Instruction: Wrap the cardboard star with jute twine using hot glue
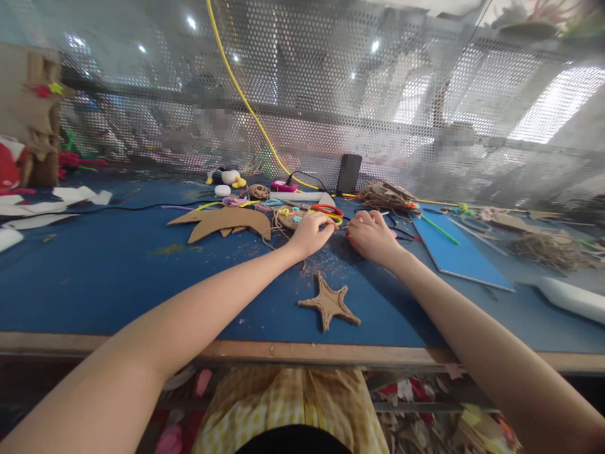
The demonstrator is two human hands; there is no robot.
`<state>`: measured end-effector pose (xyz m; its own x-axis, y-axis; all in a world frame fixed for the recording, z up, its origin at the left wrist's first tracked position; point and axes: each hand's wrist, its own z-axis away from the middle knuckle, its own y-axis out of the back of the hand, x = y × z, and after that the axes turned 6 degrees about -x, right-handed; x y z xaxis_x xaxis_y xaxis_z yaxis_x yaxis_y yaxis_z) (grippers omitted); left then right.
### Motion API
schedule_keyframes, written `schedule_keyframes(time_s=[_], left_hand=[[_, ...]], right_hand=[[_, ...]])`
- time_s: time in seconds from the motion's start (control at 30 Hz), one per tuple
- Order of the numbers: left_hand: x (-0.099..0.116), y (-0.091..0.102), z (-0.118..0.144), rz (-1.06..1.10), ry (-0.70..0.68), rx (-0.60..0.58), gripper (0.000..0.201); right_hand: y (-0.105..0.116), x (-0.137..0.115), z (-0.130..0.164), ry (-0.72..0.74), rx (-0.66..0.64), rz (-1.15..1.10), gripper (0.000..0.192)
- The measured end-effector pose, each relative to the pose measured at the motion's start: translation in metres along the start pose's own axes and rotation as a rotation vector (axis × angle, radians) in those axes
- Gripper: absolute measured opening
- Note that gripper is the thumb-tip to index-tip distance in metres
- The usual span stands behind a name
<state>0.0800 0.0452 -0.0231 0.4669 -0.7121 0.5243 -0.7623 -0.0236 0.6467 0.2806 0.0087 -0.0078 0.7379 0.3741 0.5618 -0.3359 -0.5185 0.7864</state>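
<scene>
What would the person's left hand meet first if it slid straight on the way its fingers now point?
Probably the red-handled scissors lying just beyond the left hand, though depth here is hard to judge.

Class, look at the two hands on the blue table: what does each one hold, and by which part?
Cannot be told: the left hand and right hand have curled fingers close together; anything pinched is too small to see.

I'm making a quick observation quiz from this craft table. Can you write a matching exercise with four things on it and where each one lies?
Things:
1. cardboard star
2. black phone
3. blue sheet
4. cardboard dolphin shape

Places:
A. propped upright against the perforated screen
B. left of the left hand
C. near the table's front edge, between the forearms
D. right of the right hand

Pairs: 1-C, 2-A, 3-D, 4-B
</scene>
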Motion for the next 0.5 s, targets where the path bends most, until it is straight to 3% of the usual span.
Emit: schedule_keyframes(time_s=[0.5], left_hand=[[-0.0016,0.0001,-0.0005,0.012,-0.014,-0.007,0.020]], right_hand=[[-0.0034,0.0073,-0.0012,-0.050,0.023,-0.046,0.030]])
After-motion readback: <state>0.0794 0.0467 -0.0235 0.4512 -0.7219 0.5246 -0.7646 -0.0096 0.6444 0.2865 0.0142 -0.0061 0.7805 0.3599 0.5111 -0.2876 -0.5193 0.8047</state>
